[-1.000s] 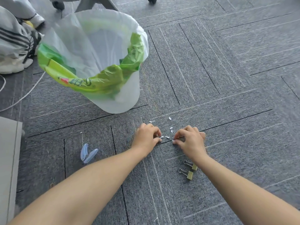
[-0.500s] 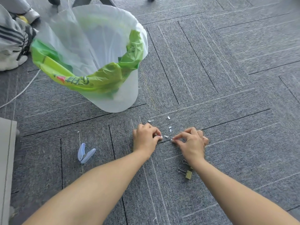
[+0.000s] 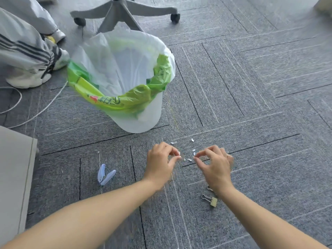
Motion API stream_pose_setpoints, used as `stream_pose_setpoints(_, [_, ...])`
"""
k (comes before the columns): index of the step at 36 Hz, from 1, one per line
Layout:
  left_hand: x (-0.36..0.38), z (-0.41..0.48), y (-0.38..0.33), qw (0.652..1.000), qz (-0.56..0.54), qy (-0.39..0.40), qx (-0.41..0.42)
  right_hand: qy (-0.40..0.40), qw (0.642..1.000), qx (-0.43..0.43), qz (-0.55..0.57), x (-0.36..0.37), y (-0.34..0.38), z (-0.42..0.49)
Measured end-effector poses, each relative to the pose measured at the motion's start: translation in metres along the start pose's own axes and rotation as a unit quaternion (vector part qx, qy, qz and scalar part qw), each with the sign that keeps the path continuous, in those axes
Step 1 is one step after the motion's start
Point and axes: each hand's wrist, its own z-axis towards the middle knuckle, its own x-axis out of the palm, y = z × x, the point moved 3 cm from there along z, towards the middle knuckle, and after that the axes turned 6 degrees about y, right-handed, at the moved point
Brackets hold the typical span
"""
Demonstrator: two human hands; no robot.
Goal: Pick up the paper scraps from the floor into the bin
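Note:
The white bin [image 3: 143, 121], lined with a white bag and a green bag, stands on the grey carpet beyond my hands. Tiny white paper scraps [image 3: 192, 140] lie scattered on the carpet in front of it, some between my hands [image 3: 189, 159]. My left hand [image 3: 159, 162] hovers just above the floor, thumb and forefinger pinched on a small white scrap. My right hand [image 3: 215, 166] faces it a short gap away, also pinched on a scrap. One more scrap [image 3: 98, 151] lies off to the left.
A light blue clip-like tool [image 3: 106, 174] lies left of my left arm. Binder clips [image 3: 210, 199] sit by my right wrist. A chair base [image 3: 124, 11] stands behind the bin, another person's shoes [image 3: 27, 79] and cables [image 3: 36, 112] at left, a grey cabinet [image 3: 14, 177] at the left edge.
Both hands have lifted slightly off the carpet and drawn a little apart, fingertips still pinched. My view has tilted up, so the chair base now shows.

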Motion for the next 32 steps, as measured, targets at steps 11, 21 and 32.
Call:
stream_pose_setpoints(11, [-0.165,-0.026,-0.058,0.974,-0.124,-0.165,0.094,-0.104,0.963,-0.198,0.149,-0.103,0.171,0.04])
stream_pose_setpoints(21, [-0.268,0.031,-0.052,0.971,-0.076,-0.224,-0.019,-0.026,0.983,-0.179,0.013,-0.111,0.276,0.119])
stream_pose_setpoints(32, [-0.266,0.043,-0.052,0.985,0.103,-0.129,-0.044,-0.011,0.984,-0.161,-0.079,-0.116,0.265,0.125])
